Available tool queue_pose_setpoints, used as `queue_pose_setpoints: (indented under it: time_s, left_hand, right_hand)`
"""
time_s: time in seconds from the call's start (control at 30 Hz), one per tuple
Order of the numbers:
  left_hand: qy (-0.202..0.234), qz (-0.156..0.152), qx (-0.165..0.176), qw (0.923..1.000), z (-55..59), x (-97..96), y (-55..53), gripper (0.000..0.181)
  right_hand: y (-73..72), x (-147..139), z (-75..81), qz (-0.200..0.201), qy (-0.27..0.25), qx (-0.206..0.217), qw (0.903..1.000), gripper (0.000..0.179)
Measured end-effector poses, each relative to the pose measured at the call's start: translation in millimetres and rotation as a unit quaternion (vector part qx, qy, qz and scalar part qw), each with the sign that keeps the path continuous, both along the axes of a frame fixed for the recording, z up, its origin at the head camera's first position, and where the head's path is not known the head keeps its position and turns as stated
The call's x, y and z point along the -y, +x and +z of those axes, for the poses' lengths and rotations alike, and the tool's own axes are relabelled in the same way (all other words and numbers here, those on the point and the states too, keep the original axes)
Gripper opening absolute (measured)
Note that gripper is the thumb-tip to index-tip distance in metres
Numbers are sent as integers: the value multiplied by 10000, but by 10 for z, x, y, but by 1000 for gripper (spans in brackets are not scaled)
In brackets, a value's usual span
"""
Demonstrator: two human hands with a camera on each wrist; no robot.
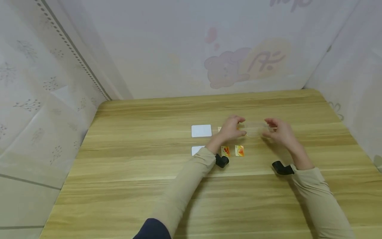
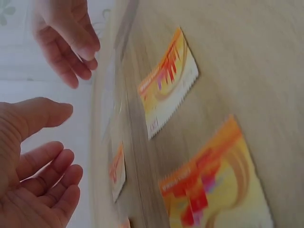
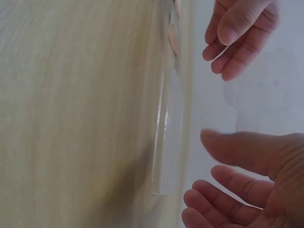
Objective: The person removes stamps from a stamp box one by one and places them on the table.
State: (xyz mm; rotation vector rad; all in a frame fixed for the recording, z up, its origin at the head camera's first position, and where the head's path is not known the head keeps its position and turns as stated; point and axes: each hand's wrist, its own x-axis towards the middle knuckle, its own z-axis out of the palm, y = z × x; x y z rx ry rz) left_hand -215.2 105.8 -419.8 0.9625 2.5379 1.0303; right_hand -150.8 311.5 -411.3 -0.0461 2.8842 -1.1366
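Observation:
A clear, flat plastic piece point(image 1: 256, 130) lies on the table between my two hands; in the right wrist view it looks like a thin transparent slab point(image 3: 167, 137). My left hand point(image 1: 231, 128) hovers by its left end, fingers loosely bent and nothing between them. At the right end is my right hand point(image 1: 279, 131), thumb and fingers apart and holding nothing. Orange and yellow postage stamps lie nearby, one stamp point(image 1: 239, 150) and another stamp point(image 1: 225, 151) in the front row. Behind them, a further stamp point(image 1: 219, 128) is partly hidden by my left hand.
Left of the stamps lie a white card point(image 1: 201, 130) and a second white card point(image 1: 197, 150), the latter partly covered by my left sleeve. A black wrist device point(image 1: 282, 168) sits at each cuff. Patterned curtains point(image 1: 167, 49) surround the wooden table point(image 1: 134, 139).

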Motion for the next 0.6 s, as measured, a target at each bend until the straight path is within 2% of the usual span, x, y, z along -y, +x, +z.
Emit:
queue_pose_setpoints:
  time_s: [0.27, 0.43, 0.6]
  left_hand:
    - [-720, 164, -282, 9969, 24, -153, 14, 49]
    - [-1328, 240, -496, 9896, -9, -258, 11, 55]
    - [-1665, 206, -593, 9840, -36, -334, 14, 60]
  right_hand:
    - [-38, -41, -27, 139, 225, 49, 9996, 58]
    - [-77, -82, -33, 309, 523, 242, 9979, 64]
    - [-110, -108, -52, 463, 830, 411, 9946, 70]
